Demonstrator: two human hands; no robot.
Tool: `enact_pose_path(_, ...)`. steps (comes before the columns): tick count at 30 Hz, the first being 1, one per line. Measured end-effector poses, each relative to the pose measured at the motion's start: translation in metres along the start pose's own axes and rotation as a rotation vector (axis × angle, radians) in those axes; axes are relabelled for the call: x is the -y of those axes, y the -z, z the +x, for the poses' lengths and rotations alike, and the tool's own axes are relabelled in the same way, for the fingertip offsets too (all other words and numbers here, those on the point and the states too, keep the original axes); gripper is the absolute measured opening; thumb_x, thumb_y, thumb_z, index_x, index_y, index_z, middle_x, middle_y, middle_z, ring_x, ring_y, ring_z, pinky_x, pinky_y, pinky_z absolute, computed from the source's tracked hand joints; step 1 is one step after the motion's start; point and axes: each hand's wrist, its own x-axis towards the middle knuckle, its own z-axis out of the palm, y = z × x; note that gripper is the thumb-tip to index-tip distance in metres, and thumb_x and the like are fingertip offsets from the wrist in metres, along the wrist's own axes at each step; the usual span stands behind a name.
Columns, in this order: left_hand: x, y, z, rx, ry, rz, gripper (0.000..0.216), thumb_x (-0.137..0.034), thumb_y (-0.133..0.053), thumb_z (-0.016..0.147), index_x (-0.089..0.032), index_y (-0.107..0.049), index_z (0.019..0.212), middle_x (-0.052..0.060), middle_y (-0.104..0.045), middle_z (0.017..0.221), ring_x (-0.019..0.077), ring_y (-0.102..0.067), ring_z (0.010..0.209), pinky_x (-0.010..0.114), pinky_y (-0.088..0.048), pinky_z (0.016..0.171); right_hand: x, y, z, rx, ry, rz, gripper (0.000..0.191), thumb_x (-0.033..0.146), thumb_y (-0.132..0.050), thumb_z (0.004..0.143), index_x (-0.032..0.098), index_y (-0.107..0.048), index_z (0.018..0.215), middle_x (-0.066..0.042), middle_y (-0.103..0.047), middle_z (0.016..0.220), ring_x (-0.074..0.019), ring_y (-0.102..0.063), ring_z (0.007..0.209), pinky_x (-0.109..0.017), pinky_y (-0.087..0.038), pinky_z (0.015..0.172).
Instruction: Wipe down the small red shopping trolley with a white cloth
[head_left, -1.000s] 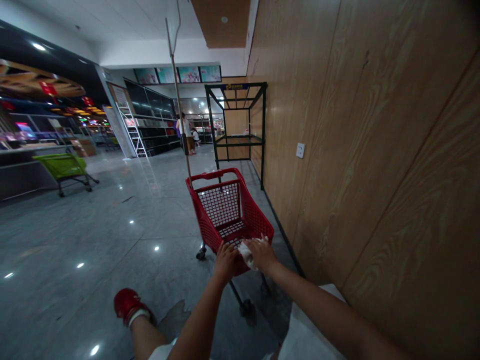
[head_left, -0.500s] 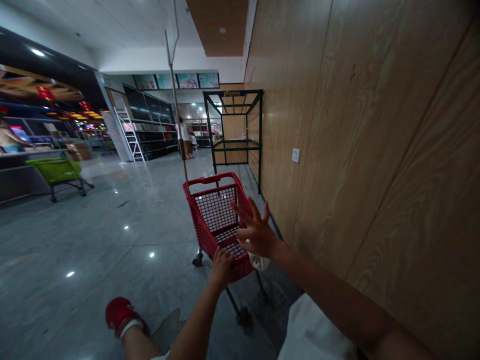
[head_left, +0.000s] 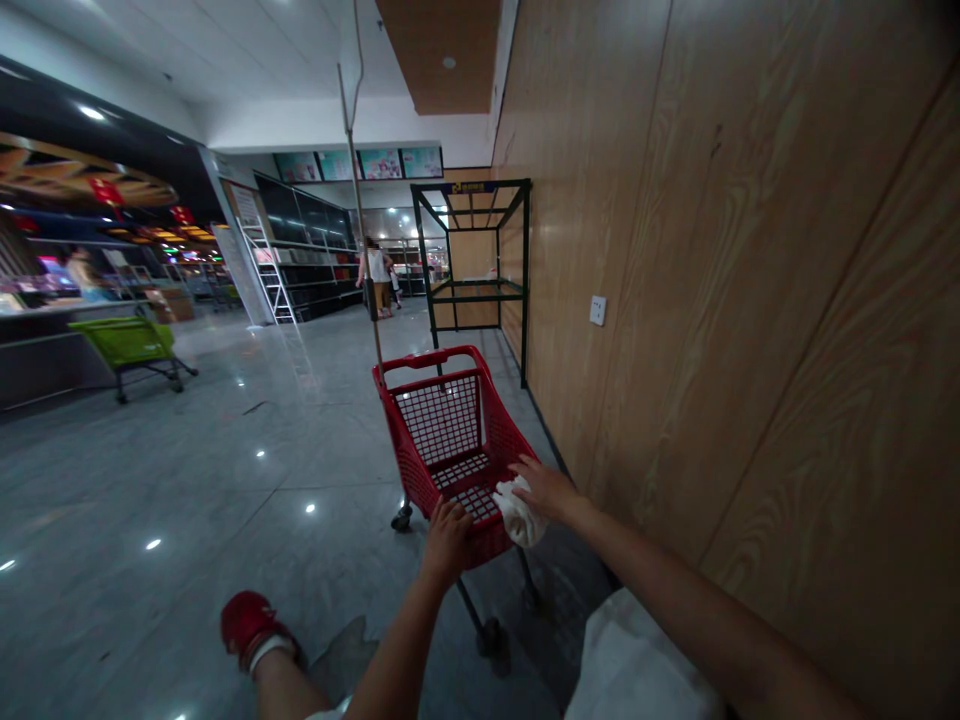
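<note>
A red plastic shopping cart (head_left: 405, 440) with a grid basket stands right in front of me, tilted slightly in view. My left hand (head_left: 448, 535) is closed over the near rim of its basket, knuckles up. At the near right corner, a crumpled white cloth (head_left: 521, 515) hangs over the rim. My right hand (head_left: 547, 488) is on the top of this cloth, with its fingers bent around it and the index finger stretched towards the basket. The thumb is partly hidden. A thin pole (head_left: 360, 220) rises by the cart's far left corner.
A wood-panelled wall (head_left: 720, 330) with a socket (head_left: 598, 310) runs along the right. Beyond the cart stands a dark metal frame (head_left: 527, 290). A green cart (head_left: 124, 342) is at the left by a counter. People (head_left: 379, 275) stand farther back, near shelves and a ladder (head_left: 271, 270).
My right hand has come down from above the basket, where its fingers were spread, onto the white cloth. My left hand stays on the rim. The view has shifted slightly.
</note>
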Motion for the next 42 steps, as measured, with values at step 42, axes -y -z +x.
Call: enact_pose_path(42,-0.003,0.001,-0.002,-0.004,-0.022,-0.068,0.023,-0.014,-0.061,0.073,-0.020,-0.068,0.093,0.007,-0.064,0.100,0.0238,-0.051,0.109,0.049,-0.024,0.113,0.064,-0.084,-0.009,-0.065,0.167,-0.015,0.047,0.041,-0.060,0.079,0.013,-0.057,0.117,-0.017,-0.045,0.140,-0.0292,-0.042,0.127,-0.043,-0.030,0.108)
